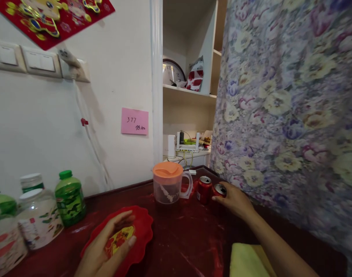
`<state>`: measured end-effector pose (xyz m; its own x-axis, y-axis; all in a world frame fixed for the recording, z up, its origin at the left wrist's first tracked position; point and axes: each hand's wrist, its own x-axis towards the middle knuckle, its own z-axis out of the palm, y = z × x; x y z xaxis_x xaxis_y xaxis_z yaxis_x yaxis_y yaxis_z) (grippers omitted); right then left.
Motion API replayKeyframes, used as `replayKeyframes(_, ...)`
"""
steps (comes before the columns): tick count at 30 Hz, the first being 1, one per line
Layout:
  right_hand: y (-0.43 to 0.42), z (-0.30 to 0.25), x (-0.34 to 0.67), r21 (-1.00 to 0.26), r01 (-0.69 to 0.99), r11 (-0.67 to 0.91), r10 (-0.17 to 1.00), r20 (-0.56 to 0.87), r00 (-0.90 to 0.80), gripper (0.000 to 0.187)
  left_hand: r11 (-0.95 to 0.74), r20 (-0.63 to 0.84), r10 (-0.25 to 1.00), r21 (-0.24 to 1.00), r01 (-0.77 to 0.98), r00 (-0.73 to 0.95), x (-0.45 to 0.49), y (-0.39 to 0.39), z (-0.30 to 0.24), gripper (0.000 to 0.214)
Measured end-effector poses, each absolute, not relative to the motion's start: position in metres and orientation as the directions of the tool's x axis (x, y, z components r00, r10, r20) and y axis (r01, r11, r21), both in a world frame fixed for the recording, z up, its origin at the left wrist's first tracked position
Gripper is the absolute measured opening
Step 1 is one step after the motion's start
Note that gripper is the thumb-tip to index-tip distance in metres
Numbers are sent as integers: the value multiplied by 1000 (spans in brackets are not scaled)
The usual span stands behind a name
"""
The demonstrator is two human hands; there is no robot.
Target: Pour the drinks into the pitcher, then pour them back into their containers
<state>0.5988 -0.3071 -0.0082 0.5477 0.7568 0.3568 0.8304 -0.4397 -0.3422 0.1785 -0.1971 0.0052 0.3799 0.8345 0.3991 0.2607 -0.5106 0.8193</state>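
Observation:
My right hand point(235, 198) is closed around a red soda can point(220, 190) on the right side of the table. Close beside it, on its left, stands a second red soda can point(204, 190). My left hand point(111, 246) hovers over a red scalloped plate point(145, 227) with a yellow picture at its middle, its fingers apart and nothing between them. Left of the cans is a clear plastic pitcher point(166, 188) with an orange lid and a handle facing right.
A green bottle point(70, 204) and several white-lidded jars point(40, 223) stand at the left. A yellow cloth point(248, 261) lies at the front right, below my right forearm. A floral curtain point(280, 115) hangs along the table's right side, and a wall point(115, 154) borders the back left.

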Motion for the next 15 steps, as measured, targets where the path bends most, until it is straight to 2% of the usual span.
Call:
replayKeyframes(6,-300,-23,604,-330,826,-457,728,395,561,62,-512,387,844,787,343,373,178,-196,6,49)
replayKeyframes(11,-304,-30,604,-319,824,-468,712,417,565,73,-510,386,839,805,304,383,176,-198,5,50)
replayKeyframes(15,-311,-22,601,-271,863,-428,709,491,506,79,-491,399,850,837,243,346,177,-202,8,50)
